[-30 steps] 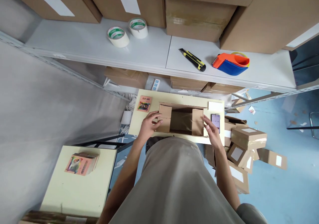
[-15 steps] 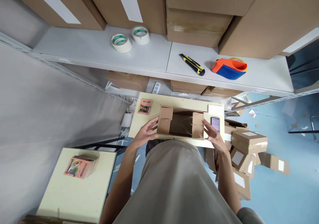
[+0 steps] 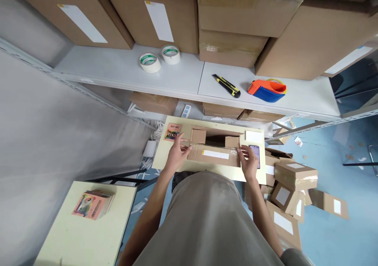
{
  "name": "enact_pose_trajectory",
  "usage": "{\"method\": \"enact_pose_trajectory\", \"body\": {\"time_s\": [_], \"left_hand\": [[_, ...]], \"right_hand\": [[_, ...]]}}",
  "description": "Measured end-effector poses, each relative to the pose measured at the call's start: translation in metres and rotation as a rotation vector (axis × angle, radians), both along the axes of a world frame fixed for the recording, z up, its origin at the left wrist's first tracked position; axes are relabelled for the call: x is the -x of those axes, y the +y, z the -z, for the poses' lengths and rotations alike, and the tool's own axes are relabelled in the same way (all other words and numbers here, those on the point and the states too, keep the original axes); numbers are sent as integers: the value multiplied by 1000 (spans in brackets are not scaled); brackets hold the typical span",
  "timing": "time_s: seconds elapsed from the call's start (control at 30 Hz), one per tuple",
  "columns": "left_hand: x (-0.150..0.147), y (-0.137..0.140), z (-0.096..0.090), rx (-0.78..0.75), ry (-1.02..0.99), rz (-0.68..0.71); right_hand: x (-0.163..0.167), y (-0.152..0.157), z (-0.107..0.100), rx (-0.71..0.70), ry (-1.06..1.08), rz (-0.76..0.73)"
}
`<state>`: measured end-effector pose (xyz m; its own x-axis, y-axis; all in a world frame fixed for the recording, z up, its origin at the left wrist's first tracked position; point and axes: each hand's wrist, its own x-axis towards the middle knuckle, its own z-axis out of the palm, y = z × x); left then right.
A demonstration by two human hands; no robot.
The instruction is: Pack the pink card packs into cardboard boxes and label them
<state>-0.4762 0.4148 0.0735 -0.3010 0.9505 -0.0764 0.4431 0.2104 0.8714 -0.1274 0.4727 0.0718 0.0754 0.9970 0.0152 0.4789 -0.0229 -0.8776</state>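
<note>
Leftmost, at eight o'clock from the open brown cardboard box point(image 3: 215, 148) between the hands, one pale-yellow rectangular table point(image 3: 71, 238) bears one stack of pink-covered paper books point(image 3: 93, 205). At eleven, two white, green-cored tape rolls point(image 3: 151, 67) sit on one grey metal shelf point(image 3: 186, 73). Nearer, at ten, one thin pink-covered book point(image 3: 172, 130) lies on a second pale-yellow table point(image 3: 163, 153), which also carries the box.

The left hand point(image 3: 176, 154) is at the box's nine o'clock end, fingers bent and parted, tips at the long flap's corner; whether they pinch I cannot tell. The box sits mid-table, opening upward, long axis running nine to three. Two short flaps point(image 3: 199, 136) fold inward; one long flap point(image 3: 196, 155) with one white label point(image 3: 217, 154) is at six o'clock. The inside is too dark to read.

One black-and-yellow utility knife point(image 3: 226, 86) lies near twelve. The right hand point(image 3: 248, 161) curls at the three o'clock end, fingertips touching the long flap's corner, grip likewise unclear. Just beyond are one white rectangular card point(image 3: 253, 137) at two and one lit phone point(image 3: 256, 155) at three. One orange-and-blue plastic tape dispenser point(image 3: 267, 92) shares the shelf, between one and two; at four, at least six brown cardboard boxes point(image 3: 295, 175) heap on the blue floor point(image 3: 330, 242).
</note>
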Motion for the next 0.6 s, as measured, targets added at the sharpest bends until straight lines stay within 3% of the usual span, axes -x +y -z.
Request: {"method": "enact_pose_trajectory", "body": {"time_s": [0.13,0.37,0.6], "left_hand": [[-1,17,-9,-131,23,139],[-8,23,-16,-175,156,253],[-22,2,1,-218,208,169]], "right_hand": [[-5,4,0,14,15,-49],[-9,2,-2,-15,-6,-68],[-10,-3,-1,-92,-79,-211]]}}
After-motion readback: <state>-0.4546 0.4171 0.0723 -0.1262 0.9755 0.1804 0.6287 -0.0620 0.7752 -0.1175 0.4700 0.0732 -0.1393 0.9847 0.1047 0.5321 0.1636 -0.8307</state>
